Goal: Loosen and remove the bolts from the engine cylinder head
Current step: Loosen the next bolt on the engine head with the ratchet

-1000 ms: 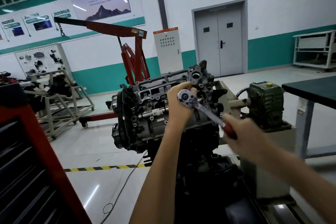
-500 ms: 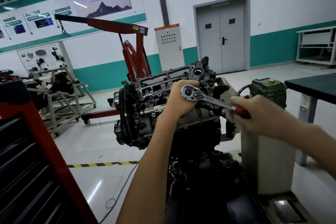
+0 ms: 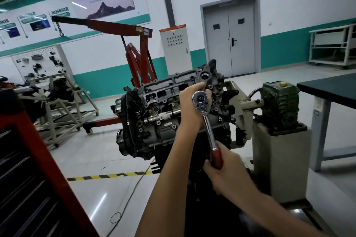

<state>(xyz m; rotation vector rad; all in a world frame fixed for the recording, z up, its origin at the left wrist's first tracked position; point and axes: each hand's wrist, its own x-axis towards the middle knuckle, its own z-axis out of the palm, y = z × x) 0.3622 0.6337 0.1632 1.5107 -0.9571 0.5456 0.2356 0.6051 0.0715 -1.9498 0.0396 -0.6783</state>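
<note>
The ratchet (image 3: 209, 131) is gripped by its red handle in the curled fingers of the right hand (image 3: 227, 171), lower centre of the frame, the forearm reaching up from the lower right. Its head is cupped by the left hand (image 3: 189, 106), fingers curled over it, against the engine (image 3: 159, 102) at mid-frame; the bolt beneath is hidden
</note>
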